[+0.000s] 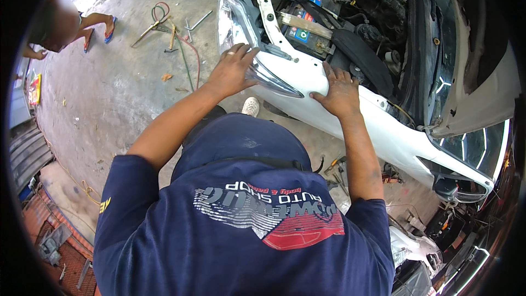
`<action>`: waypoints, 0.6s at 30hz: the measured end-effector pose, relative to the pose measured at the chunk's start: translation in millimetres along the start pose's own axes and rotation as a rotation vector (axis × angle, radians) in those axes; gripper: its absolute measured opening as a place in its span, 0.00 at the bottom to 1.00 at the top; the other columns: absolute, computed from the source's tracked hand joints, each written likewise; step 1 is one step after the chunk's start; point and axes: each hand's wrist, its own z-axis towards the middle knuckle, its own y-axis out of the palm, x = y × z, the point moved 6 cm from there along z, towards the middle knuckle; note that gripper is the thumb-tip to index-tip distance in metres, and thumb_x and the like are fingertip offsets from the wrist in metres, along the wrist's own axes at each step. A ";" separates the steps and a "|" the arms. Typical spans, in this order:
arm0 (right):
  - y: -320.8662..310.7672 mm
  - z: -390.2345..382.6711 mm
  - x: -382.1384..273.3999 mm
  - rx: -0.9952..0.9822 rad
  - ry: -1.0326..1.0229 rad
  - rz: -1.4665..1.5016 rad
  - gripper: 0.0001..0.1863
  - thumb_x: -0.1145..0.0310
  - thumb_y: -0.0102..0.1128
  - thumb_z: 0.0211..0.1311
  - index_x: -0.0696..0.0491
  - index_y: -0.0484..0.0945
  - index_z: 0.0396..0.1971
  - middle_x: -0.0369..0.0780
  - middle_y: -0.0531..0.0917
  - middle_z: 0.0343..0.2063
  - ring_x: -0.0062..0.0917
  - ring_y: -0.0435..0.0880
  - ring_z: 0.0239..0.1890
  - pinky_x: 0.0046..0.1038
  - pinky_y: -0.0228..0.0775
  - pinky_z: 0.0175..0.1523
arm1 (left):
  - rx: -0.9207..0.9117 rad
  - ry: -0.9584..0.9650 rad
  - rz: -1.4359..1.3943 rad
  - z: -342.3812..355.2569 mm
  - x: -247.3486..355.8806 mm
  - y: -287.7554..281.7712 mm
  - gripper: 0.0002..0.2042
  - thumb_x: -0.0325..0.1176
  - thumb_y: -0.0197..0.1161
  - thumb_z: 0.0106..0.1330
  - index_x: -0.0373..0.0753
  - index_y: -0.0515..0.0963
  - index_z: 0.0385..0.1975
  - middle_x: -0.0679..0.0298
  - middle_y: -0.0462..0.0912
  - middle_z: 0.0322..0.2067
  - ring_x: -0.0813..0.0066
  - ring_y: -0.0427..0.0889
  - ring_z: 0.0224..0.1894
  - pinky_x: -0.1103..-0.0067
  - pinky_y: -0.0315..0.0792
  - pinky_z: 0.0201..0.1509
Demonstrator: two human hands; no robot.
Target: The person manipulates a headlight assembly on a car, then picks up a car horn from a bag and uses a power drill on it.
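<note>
A car's clear headlight [279, 79] sits at the front corner, beside a white fender [312, 71]. My left hand [231, 72] lies across the outer side of the headlight, fingers stretched and a little apart, with a ring on one finger. On top of the fender rests my right hand [339, 92], its thumb spread away and its fingertips reaching over the inner edge toward the engine bay. Neither hand grasps a loose object. In the bay, a car battery [307, 39] has a wooden strip [305, 24] lying over it, near a long dark padded piece [364, 61].
The raised hood [482, 104] stands at the right, with a side mirror [445, 187] below it. On the concrete floor lie hoses [193, 57] and a cross-shaped wrench [198, 22]. Another person [49, 27] is at the far left. More tools [337, 170] lie under the fender.
</note>
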 end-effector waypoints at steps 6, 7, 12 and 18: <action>0.0 -6.8 -37.6 -0.046 0.088 -0.085 0.65 0.36 0.77 0.51 0.48 0.50 0.82 0.47 0.66 0.74 0.44 0.62 0.76 0.63 0.51 0.74 | -0.049 0.204 0.050 54.8 37.0 50.0 0.44 0.49 0.82 0.50 0.52 0.71 0.71 0.58 0.73 0.69 0.54 0.60 0.79 0.42 0.53 0.79; 3.3 -7.4 -40.5 -0.031 0.115 -0.090 0.64 0.37 0.77 0.51 0.49 0.50 0.81 0.48 0.65 0.74 0.45 0.62 0.76 0.63 0.50 0.74 | -0.090 0.207 0.026 58.1 39.6 54.5 0.44 0.50 0.82 0.49 0.53 0.71 0.70 0.60 0.73 0.69 0.54 0.60 0.79 0.40 0.52 0.79; 10.2 -0.5 -49.4 -0.053 0.160 -0.055 0.57 0.42 0.76 0.55 0.53 0.55 0.78 0.51 0.62 0.75 0.51 0.58 0.77 0.65 0.46 0.75 | -0.122 0.200 0.002 60.6 33.1 59.7 0.42 0.52 0.81 0.50 0.57 0.72 0.68 0.65 0.75 0.68 0.57 0.60 0.79 0.37 0.49 0.79; -0.3 2.1 -58.7 -0.179 0.160 -0.038 0.57 0.44 0.73 0.58 0.55 0.52 0.79 0.54 0.58 0.76 0.55 0.53 0.79 0.70 0.43 0.75 | 0.018 0.084 -0.210 41.6 13.5 49.0 0.50 0.56 0.80 0.50 0.47 0.65 0.75 0.55 0.72 0.71 0.54 0.57 0.80 0.34 0.47 0.78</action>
